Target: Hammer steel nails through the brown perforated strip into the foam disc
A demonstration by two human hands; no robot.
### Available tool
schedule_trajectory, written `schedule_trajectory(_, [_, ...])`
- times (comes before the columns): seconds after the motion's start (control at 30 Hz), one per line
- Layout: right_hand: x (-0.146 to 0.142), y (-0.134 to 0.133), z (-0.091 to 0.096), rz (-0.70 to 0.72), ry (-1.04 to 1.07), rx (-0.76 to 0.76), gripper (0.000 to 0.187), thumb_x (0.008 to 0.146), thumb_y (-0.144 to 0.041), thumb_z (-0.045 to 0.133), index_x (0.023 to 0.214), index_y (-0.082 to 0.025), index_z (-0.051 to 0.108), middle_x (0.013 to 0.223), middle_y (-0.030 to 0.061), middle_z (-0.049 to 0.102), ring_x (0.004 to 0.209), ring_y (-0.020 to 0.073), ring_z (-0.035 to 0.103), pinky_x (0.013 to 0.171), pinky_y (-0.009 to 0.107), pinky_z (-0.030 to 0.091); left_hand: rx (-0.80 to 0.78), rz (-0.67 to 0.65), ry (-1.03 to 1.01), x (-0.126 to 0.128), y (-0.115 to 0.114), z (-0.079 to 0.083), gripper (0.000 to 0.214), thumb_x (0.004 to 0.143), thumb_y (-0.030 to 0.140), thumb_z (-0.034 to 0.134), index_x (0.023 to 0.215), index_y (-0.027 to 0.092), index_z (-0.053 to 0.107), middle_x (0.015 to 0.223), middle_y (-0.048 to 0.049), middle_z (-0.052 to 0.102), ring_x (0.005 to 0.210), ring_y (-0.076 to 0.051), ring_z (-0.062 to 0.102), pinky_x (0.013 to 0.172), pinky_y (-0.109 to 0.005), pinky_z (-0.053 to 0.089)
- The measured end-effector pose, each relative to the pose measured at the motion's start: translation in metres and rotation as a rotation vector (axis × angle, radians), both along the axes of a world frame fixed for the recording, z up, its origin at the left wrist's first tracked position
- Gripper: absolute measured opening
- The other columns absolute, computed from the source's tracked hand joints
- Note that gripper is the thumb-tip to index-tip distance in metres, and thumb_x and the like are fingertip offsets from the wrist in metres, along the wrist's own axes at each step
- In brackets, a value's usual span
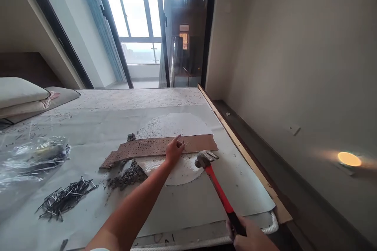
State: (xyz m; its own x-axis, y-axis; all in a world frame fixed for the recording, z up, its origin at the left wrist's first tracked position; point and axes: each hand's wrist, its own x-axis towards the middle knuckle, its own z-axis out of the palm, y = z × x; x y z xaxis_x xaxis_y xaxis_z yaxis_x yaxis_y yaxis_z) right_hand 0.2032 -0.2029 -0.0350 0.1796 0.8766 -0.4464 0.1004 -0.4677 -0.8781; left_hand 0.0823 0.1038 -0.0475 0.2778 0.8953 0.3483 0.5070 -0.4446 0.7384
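Note:
A flat brown wooden board [147,147], dotted with rows of small holes, lies across the white sheet. Over its right part, my left hand [173,150] is closed in a pinch on a thin nail [183,142] standing upright on the board. My right hand [250,235] grips the black end of a claw hammer [218,188] with a red handle. The hammer's metal head is near the board's right end, apart from the nail. A heap of loose nails [67,197] lies at the left. Grey crumbly rubble [129,175] sits against the board's near edge.
Under the board is a pale round patch [179,123] on the white sheet [182,206]. Clear plastic wrapping [32,160] and pillows [22,92] lie at the left. A wooden edge strip [235,141] runs along the right side, near the wall [294,66].

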Motion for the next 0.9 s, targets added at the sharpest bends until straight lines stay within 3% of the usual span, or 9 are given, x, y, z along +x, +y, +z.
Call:
schedule_trajectory(0.13, [0.002, 0.031, 0.053, 0.069, 0.062, -0.073, 0.01, 0.056, -0.019, 0.038, 0.065, -0.022, 0.039, 0.032, -0.0112, 0.025, 0.026, 0.007, 0.025, 0.032, 0.02, 0.019, 0.011, -0.005, 0.027, -0.001, -0.004, -0.002, 0.053, 0.07, 0.018, 0.058, 0.123, 0.019, 0.053, 0.07, 0.0022, 0.067, 0.061, -0.01, 0.057, 0.062, -0.021, 0.042])
schedule_trajectory(0.23, [0.007, 0.056, 0.082, 0.106, 0.079, -0.052, 0.012, 0.055, -0.021, 0.038, 0.066, -0.023, 0.037, 0.027, -0.0118, 0.026, 0.024, 0.0069, 0.019, 0.028, 0.02, 0.016, 0.009, -0.003, 0.032, -0.002, -0.005, -0.002, 0.054, 0.07, 0.016, 0.058, 0.124, 0.02, 0.052, 0.07, 0.0023, 0.067, 0.06, -0.009, 0.056, 0.061, -0.021, 0.041])
schedule_trajectory(0.33, [0.009, 0.078, 0.099, 0.097, 0.092, -0.011, 0.015, 0.053, -0.022, 0.039, 0.067, -0.023, 0.036, 0.027, -0.0115, 0.03, 0.024, 0.0069, 0.021, 0.026, 0.019, 0.019, 0.009, -0.006, 0.034, -0.003, -0.005, -0.003, 0.056, 0.07, 0.015, 0.058, 0.125, 0.02, 0.05, 0.072, 0.0018, 0.068, 0.061, -0.009, 0.056, 0.061, -0.021, 0.041])
schedule_trajectory(0.53, [-0.004, 0.104, 0.095, 0.126, 0.041, -0.031, 0.016, 0.051, -0.02, 0.039, 0.066, -0.023, 0.035, 0.03, -0.0121, 0.031, 0.026, 0.0066, 0.024, 0.026, 0.019, 0.021, 0.01, -0.01, 0.043, -0.005, -0.004, -0.008, 0.065, 0.07, 0.015, 0.058, 0.133, 0.021, 0.042, 0.072, 0.0024, 0.067, 0.062, -0.01, 0.057, 0.059, -0.02, 0.041])
schedule_trajectory(0.63, [-0.009, 0.108, 0.093, 0.149, 0.041, -0.077, 0.015, 0.051, -0.018, 0.039, 0.064, -0.023, 0.034, 0.032, -0.0117, 0.032, 0.027, 0.006, 0.025, 0.026, 0.018, 0.022, 0.008, -0.019, 0.043, -0.006, -0.005, -0.01, 0.072, 0.071, 0.014, 0.057, 0.138, 0.022, 0.032, 0.069, 0.0033, 0.066, 0.062, -0.01, 0.057, 0.057, -0.019, 0.039])
schedule_trajectory(0.8, [-0.01, 0.109, 0.099, 0.104, 0.047, 0.022, 0.015, 0.052, -0.019, 0.039, 0.066, -0.023, 0.036, 0.029, -0.0125, 0.028, 0.026, 0.0071, 0.024, 0.026, 0.019, 0.021, 0.011, -0.023, 0.046, -0.006, -0.007, -0.008, 0.078, 0.07, 0.014, 0.057, 0.141, 0.021, 0.025, 0.072, 0.0024, 0.066, 0.061, -0.01, 0.056, 0.058, -0.02, 0.039])
schedule_trajectory(0.9, [-0.013, 0.111, 0.095, 0.111, 0.046, -0.05, 0.015, 0.05, -0.02, 0.039, 0.064, -0.023, 0.035, 0.03, -0.0121, 0.029, 0.025, 0.0068, 0.024, 0.025, 0.019, 0.021, 0.004, -0.013, 0.046, -0.007, -0.007, -0.009, 0.083, 0.07, 0.014, 0.057, 0.143, 0.02, 0.017, 0.071, 0.003, 0.066, 0.062, -0.011, 0.056, 0.057, -0.021, 0.038])
